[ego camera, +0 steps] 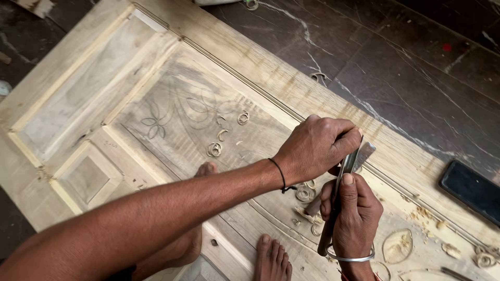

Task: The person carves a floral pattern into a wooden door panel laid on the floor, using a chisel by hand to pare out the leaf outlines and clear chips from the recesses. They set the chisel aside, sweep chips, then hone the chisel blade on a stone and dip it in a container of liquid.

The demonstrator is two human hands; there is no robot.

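Wooden door panel (104, 88) flat on dark stone floor (416, 67), pencilled flower lines on centre panel. Two bare feet rest on near edge. Left hand (315, 148) fisted over chisel (346, 171) top, fingers pressed together round it. Right hand (351, 213) lower, fingers wrapped on shaft, thumb up along it. Chisel right of centre, tip hidden. Curled shavings (214, 149) nearby. Dark phone (471, 190) far right on panel edge.

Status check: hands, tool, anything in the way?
Left hand and right hand both gripping chisel, tip on wooden door panel. Wood curls nearby. Phone aside.
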